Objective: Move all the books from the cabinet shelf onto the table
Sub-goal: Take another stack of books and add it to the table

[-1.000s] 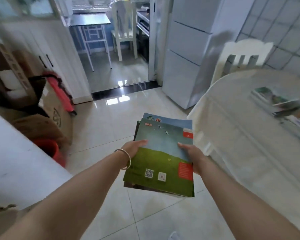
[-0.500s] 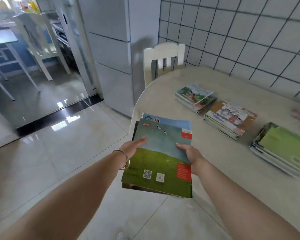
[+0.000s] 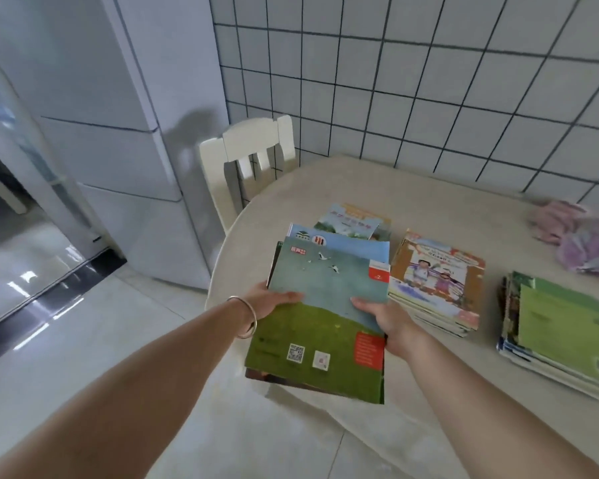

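Both hands, left [image 3: 270, 302] and right [image 3: 381, 314], gripping book stack [image 3: 320, 326] by its sides above table [image 3: 377, 188] edge; three book piles [image 3: 436, 281] lying beyond.

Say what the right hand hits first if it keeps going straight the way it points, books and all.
Probably the stack with the cartoon cover, just ahead and right of the right hand; the held books may reach it first. Depth is unclear.

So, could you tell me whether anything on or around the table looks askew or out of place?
Mostly tidy. The held books, gripped by the left hand and right hand, are fanned unevenly. A crumpled pink cloth lies on the table near the wall, the one thing there that is not a book.
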